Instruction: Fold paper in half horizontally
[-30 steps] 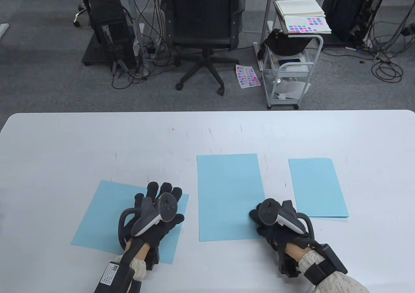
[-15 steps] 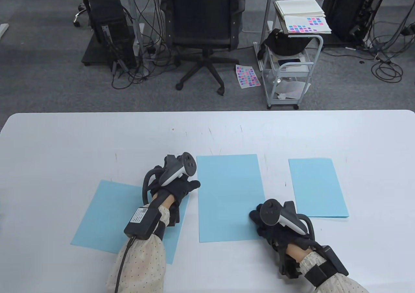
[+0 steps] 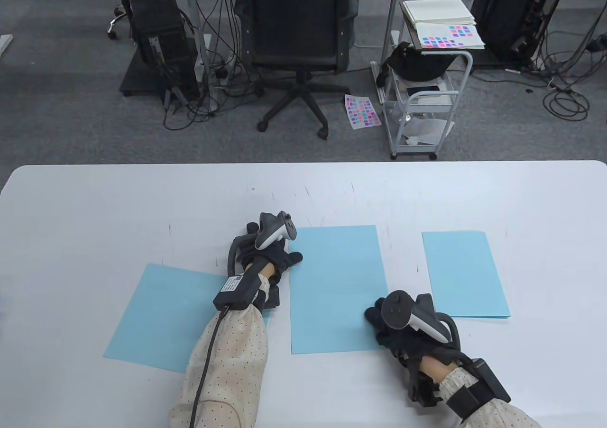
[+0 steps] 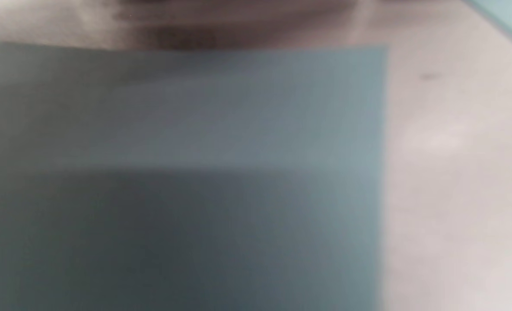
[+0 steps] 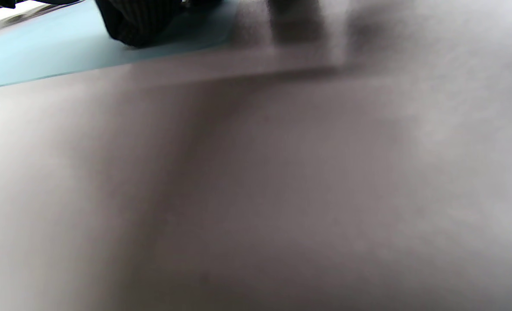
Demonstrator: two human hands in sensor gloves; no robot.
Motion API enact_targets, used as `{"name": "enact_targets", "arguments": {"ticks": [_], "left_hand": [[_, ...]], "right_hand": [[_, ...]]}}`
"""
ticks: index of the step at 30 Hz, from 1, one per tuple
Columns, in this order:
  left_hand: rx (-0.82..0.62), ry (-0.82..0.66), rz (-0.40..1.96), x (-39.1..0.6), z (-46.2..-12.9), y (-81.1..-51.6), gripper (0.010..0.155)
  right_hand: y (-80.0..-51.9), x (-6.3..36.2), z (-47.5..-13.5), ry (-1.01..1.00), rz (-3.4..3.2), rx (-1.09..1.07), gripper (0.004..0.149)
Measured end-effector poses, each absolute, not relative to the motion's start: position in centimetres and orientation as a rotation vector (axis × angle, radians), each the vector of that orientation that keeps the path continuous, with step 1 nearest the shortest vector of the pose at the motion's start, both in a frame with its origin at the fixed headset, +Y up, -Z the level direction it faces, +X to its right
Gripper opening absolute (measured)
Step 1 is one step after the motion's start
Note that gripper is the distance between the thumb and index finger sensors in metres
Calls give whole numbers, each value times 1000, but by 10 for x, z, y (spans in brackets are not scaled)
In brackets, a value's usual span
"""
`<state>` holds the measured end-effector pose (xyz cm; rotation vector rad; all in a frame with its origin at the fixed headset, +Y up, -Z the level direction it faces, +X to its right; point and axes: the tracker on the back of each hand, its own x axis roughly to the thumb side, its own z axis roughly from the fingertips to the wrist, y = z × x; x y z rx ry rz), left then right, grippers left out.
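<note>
Three light-blue sheets lie on the white table (image 3: 95,210). The middle sheet (image 3: 336,286) is flat and upright. My left hand (image 3: 277,252) is at its top-left corner, with the thumb stretched over the left edge. The tracker hides the other fingers. My right hand (image 3: 379,321) rests at the sheet's bottom-right corner with its fingers on the paper. The left wrist view is a blur of blue paper (image 4: 195,172) beside the table. In the right wrist view a gloved fingertip (image 5: 139,21) lies on the blue sheet (image 5: 44,56).
A second sheet (image 3: 161,314) lies tilted at the left, under my left forearm. A third sheet (image 3: 464,274) lies at the right. Beyond the table's far edge stand an office chair (image 3: 296,34) and a white cart (image 3: 427,101).
My left hand left the left sheet and moved up and to the right, to the middle sheet's top-left corner. The right hand has not moved.
</note>
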<state>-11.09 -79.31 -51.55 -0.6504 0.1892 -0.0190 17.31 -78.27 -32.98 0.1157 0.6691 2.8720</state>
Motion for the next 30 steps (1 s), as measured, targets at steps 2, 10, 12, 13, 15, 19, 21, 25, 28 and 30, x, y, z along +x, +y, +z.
{"name": "enact_targets", "arguments": {"ticks": [2, 10, 12, 13, 15, 19, 21, 25, 28, 30], "left_hand": [[-660, 164, 16, -108, -515, -792, 89], [-649, 150, 162, -106, -515, -779, 76], [-595, 163, 159, -105, -515, -771, 64], [-567, 164, 157, -104, -515, -765, 58], [-498, 171, 157, -104, -514, -756, 44], [-416, 154, 148, -104, -506, -741, 40], [-383, 134, 143, -103, -501, -735, 40], [-332, 88, 143, -102, -488, -724, 40], [-306, 59, 148, -100, -476, -715, 39], [-287, 46, 162, -100, -467, -711, 39]], "right_hand": [[-783, 173, -330, 672, 2868, 116, 59], [-783, 173, -330, 672, 2868, 115, 59], [-783, 173, -330, 673, 2868, 115, 59], [-783, 173, -330, 674, 2869, 115, 59], [-783, 173, -330, 674, 2871, 114, 59], [-783, 173, -330, 674, 2871, 114, 59], [-783, 173, -330, 674, 2871, 113, 59], [-783, 173, -329, 674, 2870, 107, 59], [-783, 173, -329, 675, 2868, 106, 59], [-783, 173, -329, 676, 2864, 104, 59]]}}
